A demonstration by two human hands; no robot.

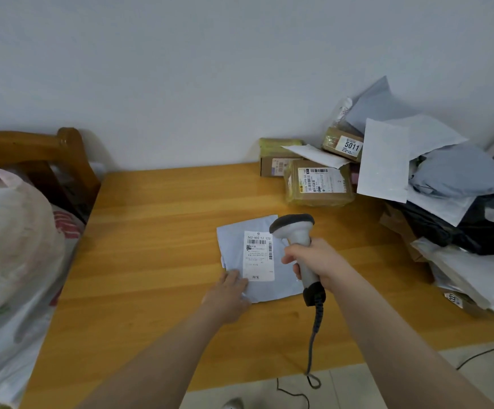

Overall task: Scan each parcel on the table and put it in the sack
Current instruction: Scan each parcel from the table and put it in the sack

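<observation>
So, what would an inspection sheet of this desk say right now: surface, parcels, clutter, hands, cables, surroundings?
Surface: wooden table, parcels heaped at its far right end.
Job's things: blue-grey parcel lies flat, label up; scanner aimed over it; white sack left of the table.
Clutter: loose pile of bags and taped boxes; one box reads 5011.
Grips: left hand presses the parcel's near corner, fingers flat; right hand grips the scanner's handle.
Cables: scanner cable hangs off the near edge to the floor; second cable on the floor at right.
Surroundings: plain wall, wooden frame behind the sack, tiled floor.
</observation>
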